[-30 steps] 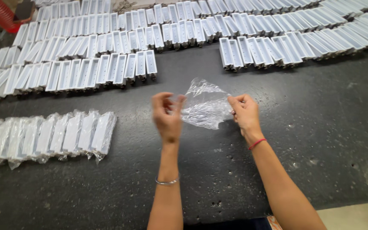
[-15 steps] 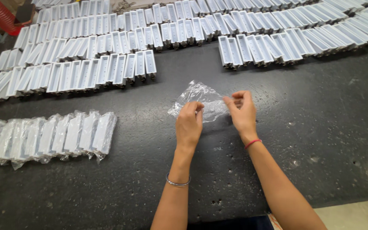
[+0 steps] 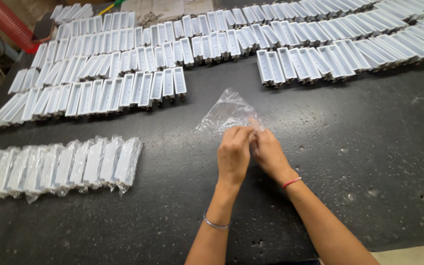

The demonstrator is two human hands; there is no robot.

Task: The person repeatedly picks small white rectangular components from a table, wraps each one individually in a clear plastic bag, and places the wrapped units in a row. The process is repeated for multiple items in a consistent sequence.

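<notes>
A clear, crinkled plastic bag is held above the dark table near its middle. My left hand and my right hand are pressed close together, both pinching the bag's near edge with their fingertips. The bag fans out away from me, past the fingers. A thin metal bangle is on my left wrist, a red thread on my right.
Rows of white rectangular open trays cover the far left and the far right of the table. A row of the same parts wrapped in clear bags lies at the left. A red hose is at the top left corner.
My hands were apart with the bag stretched between them. They have come together and moved nearer to me, and the bag now bunches at the fingertips.
</notes>
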